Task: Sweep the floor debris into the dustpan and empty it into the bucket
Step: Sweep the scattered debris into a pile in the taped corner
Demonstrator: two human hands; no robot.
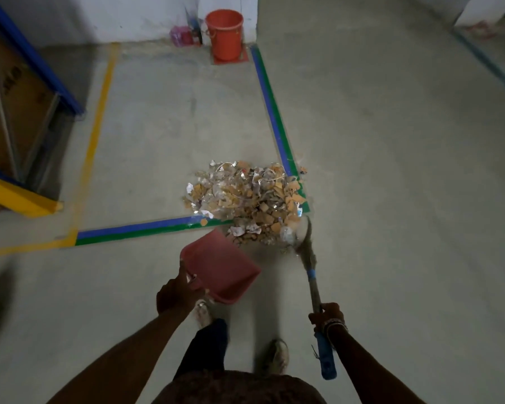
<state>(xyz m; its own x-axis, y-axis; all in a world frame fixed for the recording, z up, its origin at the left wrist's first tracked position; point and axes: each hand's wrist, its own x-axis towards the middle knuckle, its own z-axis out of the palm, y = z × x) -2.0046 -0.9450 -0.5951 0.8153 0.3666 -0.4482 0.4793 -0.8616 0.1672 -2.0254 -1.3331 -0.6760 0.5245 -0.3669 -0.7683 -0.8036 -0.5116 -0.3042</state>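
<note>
A heap of debris [245, 199], tan shards and scraps of paper and plastic, lies on the concrete floor over the corner of a blue-green tape line. My left hand [177, 293] grips the rear of a pink dustpan [220, 265], which is empty and tilted, its front lip close to the near edge of the heap. My right hand [328, 316] holds the handle of a short broom [311, 269]; its bristles touch the heap's right near side. An orange bucket [224, 33] stands far back against the white wall.
A blue and yellow rack [27, 118] with cardboard boxes stands at left. Yellow tape [99, 118] runs along the floor beside it. Pink items [181, 36] sit left of the bucket. My shoes [277, 355] are below the dustpan.
</note>
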